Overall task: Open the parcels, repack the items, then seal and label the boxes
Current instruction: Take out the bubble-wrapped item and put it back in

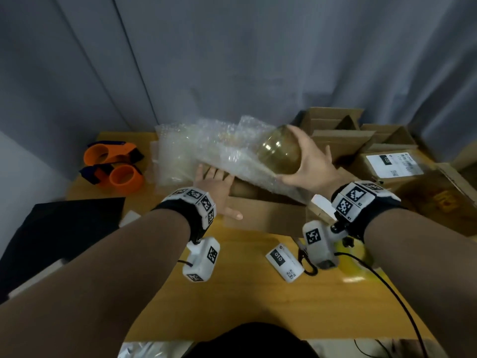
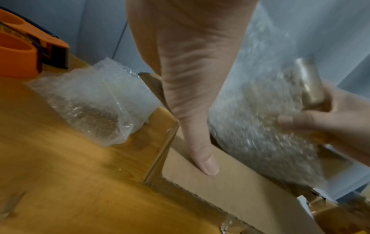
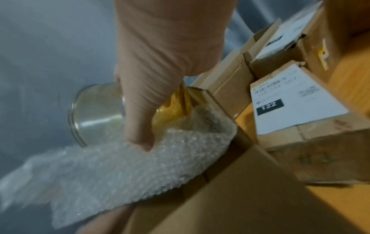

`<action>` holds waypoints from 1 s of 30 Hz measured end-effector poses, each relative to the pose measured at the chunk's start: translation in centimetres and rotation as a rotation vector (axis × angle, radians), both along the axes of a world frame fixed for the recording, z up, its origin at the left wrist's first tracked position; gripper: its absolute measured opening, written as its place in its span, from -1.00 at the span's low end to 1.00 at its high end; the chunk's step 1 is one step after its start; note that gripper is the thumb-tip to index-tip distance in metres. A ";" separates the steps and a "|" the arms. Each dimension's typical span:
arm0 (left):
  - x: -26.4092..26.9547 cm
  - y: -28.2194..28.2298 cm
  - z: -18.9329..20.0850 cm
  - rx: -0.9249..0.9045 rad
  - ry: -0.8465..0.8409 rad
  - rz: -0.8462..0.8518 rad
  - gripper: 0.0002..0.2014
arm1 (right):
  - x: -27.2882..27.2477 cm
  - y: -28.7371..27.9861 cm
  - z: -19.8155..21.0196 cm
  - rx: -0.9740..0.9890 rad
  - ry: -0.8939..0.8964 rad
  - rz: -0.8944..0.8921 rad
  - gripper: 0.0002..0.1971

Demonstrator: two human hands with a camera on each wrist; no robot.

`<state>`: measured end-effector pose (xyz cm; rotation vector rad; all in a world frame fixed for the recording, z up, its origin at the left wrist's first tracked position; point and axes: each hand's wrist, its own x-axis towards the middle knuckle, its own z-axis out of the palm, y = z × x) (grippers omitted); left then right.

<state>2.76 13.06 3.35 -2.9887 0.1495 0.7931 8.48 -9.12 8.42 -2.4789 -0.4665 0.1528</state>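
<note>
My right hand grips a clear amber-tinted glass jar lying on its side, half inside a sheet of bubble wrap, above an open cardboard box. In the right wrist view the fingers curl round the jar and press the bubble wrap against it. My left hand lies flat with straight fingers on the box's left flap, its fingertips under the wrap. The left wrist view shows the thumb resting on the box flap beside the wrapped jar.
Two orange tape dispensers lie at the table's left. More bubble wrap sits behind the box. Several cardboard boxes, one with a white "122" label, stack at the right. A loose label and a yellow tape roll lie near me.
</note>
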 end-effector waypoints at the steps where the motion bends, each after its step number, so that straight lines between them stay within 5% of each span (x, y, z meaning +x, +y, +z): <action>1: -0.2 0.1 -0.6 -0.024 -0.009 0.011 0.10 | -0.5 -0.1 -0.3 -0.138 -0.032 0.063 0.14; 8: -1.2 0.6 -1.1 -0.363 -0.100 0.284 0.09 | -1.1 2.3 -3.5 -0.543 -0.247 0.181 0.09; 12: -1.1 0.5 -0.8 -0.512 -0.241 0.278 0.26 | -0.9 3.7 -3.7 -0.626 -0.151 0.221 0.06; 15: -0.8 0.0 -0.7 -0.414 -0.261 0.127 0.20 | -0.5 4.8 -3.8 -0.679 -0.119 0.236 0.03; 19: 0.0 -0.1 0.0 -0.196 -0.190 -0.084 -0.15 | 0.5 5.5 -4.4 -0.774 -0.067 0.264 -0.08; 23: 0.4 0.0 0.1 0.036 -0.065 -0.207 -0.31 | 0.7 6.1 -4.6 -0.939 -0.019 0.376 -0.50; 26: 0.9 0.1 -0.2 0.121 -0.055 -0.229 -0.27 | 0.6 6.0 -4.1 -1.028 -0.040 0.393 -0.64; 30: 1.4 0.2 0.1 0.036 -0.169 -0.246 -0.12 | 0.9 4.3 -2.3 -0.886 -0.035 0.300 -0.67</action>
